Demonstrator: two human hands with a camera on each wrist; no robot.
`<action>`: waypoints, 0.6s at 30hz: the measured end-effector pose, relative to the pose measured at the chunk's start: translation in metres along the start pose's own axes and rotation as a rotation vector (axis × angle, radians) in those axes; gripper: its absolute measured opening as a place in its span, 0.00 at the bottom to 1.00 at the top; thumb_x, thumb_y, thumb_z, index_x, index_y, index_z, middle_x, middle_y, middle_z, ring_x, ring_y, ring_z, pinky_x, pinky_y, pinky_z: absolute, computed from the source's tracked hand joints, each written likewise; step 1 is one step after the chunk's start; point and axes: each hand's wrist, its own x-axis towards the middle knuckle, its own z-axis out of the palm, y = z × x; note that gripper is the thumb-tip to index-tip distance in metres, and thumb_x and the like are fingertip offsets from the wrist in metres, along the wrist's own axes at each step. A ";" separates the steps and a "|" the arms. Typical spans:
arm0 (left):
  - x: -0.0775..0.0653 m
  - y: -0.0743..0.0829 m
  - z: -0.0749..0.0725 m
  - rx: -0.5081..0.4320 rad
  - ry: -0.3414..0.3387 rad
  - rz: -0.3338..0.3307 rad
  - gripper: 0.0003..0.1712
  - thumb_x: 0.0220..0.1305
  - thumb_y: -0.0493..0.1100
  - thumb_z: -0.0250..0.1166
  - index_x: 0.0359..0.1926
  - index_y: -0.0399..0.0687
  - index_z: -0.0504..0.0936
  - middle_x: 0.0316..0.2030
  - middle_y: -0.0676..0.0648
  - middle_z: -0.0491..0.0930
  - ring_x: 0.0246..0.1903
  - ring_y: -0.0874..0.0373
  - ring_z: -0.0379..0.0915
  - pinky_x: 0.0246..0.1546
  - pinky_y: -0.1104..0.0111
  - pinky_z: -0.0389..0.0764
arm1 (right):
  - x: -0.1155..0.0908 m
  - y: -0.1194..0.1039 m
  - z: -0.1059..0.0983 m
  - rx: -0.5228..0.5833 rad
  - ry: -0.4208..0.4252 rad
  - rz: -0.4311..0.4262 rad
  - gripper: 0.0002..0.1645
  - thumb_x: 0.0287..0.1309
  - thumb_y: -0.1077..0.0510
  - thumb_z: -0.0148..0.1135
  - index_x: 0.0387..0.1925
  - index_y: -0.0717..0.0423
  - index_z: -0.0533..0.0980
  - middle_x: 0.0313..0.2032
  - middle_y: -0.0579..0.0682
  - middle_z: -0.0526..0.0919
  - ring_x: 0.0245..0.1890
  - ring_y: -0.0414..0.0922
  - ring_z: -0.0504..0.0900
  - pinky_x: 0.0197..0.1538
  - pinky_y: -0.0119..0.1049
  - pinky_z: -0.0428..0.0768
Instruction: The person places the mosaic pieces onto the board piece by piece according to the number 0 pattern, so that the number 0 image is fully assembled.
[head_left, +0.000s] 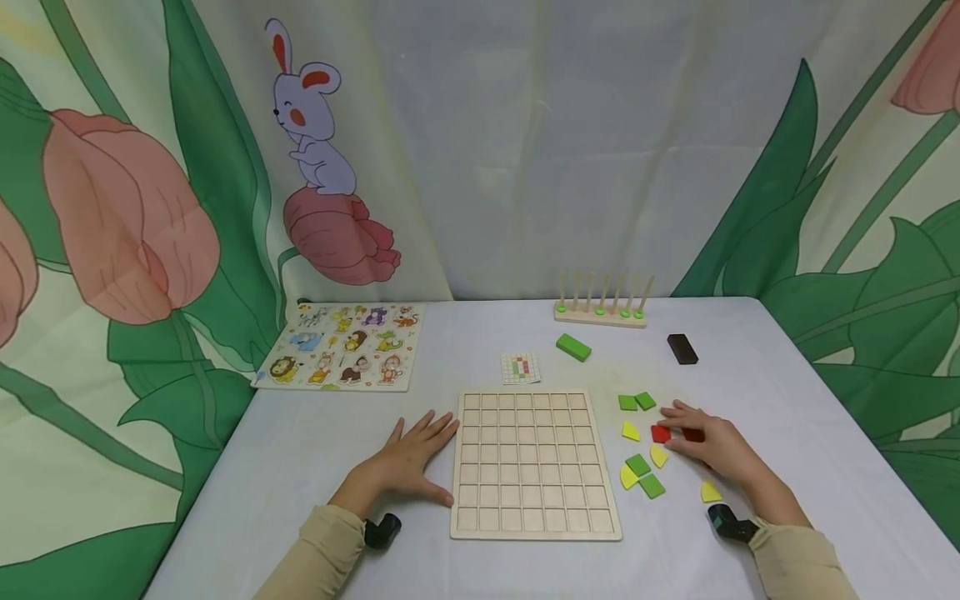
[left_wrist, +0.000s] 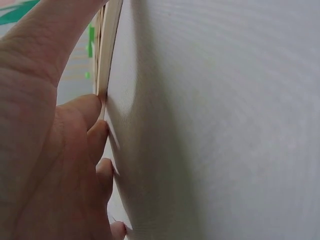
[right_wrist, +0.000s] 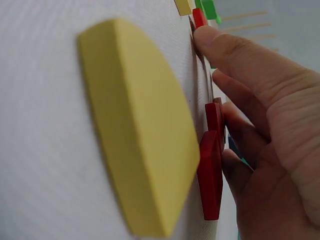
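My left hand (head_left: 408, 462) lies with fingers spread against the left edge of a wooden grid board (head_left: 534, 535); thumb and index fingertip are right at its rim. In the left wrist view the board's side (left_wrist: 106, 55) meets the fingertips. My right hand (head_left: 716, 442) reaches over red tiles on the table, its fingers loosely extended. A red square tile (head_left: 660, 434) lies at its thumb tip, and the thumb touches that red tile (right_wrist: 199, 18) in the right wrist view. Further red tiles (right_wrist: 211, 175) sit under its other fingers, partly hidden from the head view.
Green tiles (head_left: 652, 486) and yellow quarter-round tiles (head_left: 630, 431) lie right of the board. Behind stand a small pattern card (head_left: 521, 368), a green block (head_left: 573, 347), a peg rack (head_left: 600, 317) and a black block (head_left: 682, 349). An animal puzzle (head_left: 342, 346) is at back left.
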 end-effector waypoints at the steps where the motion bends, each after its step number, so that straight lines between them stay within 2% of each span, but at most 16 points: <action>1: 0.000 0.000 0.000 -0.001 0.000 -0.001 0.68 0.36 0.77 0.67 0.74 0.60 0.47 0.75 0.55 0.44 0.75 0.47 0.35 0.68 0.37 0.37 | 0.000 -0.001 -0.001 0.001 0.004 0.001 0.30 0.51 0.48 0.68 0.54 0.59 0.77 0.64 0.63 0.68 0.68 0.66 0.57 0.63 0.66 0.58; 4: 0.000 0.000 0.000 0.001 -0.004 -0.006 0.68 0.35 0.77 0.66 0.74 0.60 0.47 0.75 0.55 0.44 0.75 0.48 0.34 0.69 0.37 0.36 | 0.001 -0.007 -0.005 0.006 0.023 0.000 0.32 0.52 0.48 0.67 0.56 0.59 0.76 0.64 0.64 0.68 0.67 0.66 0.59 0.63 0.64 0.61; 6: 0.000 0.000 0.000 0.003 -0.005 -0.008 0.68 0.35 0.78 0.66 0.74 0.60 0.47 0.75 0.55 0.43 0.75 0.48 0.34 0.69 0.37 0.36 | 0.003 -0.016 -0.008 0.002 0.032 -0.002 0.32 0.53 0.49 0.67 0.58 0.58 0.74 0.65 0.64 0.67 0.66 0.66 0.60 0.60 0.61 0.67; 11: 0.000 0.000 0.000 0.000 0.001 -0.010 0.68 0.35 0.77 0.67 0.74 0.60 0.47 0.75 0.55 0.44 0.75 0.47 0.35 0.69 0.37 0.36 | 0.014 -0.044 -0.015 0.007 0.077 -0.056 0.29 0.53 0.55 0.67 0.57 0.59 0.74 0.65 0.64 0.67 0.66 0.65 0.61 0.59 0.62 0.68; 13: 0.000 0.000 0.000 -0.002 -0.001 -0.011 0.68 0.35 0.77 0.67 0.74 0.60 0.47 0.75 0.55 0.44 0.75 0.48 0.35 0.69 0.37 0.36 | 0.022 -0.055 -0.014 0.020 0.092 -0.092 0.28 0.53 0.57 0.67 0.56 0.59 0.75 0.64 0.62 0.69 0.66 0.63 0.62 0.62 0.64 0.64; 18: 0.000 0.002 -0.002 -0.002 -0.007 -0.005 0.67 0.36 0.76 0.67 0.74 0.59 0.47 0.75 0.54 0.44 0.75 0.47 0.35 0.68 0.37 0.36 | 0.042 -0.081 0.000 0.067 0.092 -0.169 0.25 0.53 0.57 0.67 0.54 0.56 0.78 0.63 0.59 0.72 0.66 0.60 0.65 0.63 0.60 0.66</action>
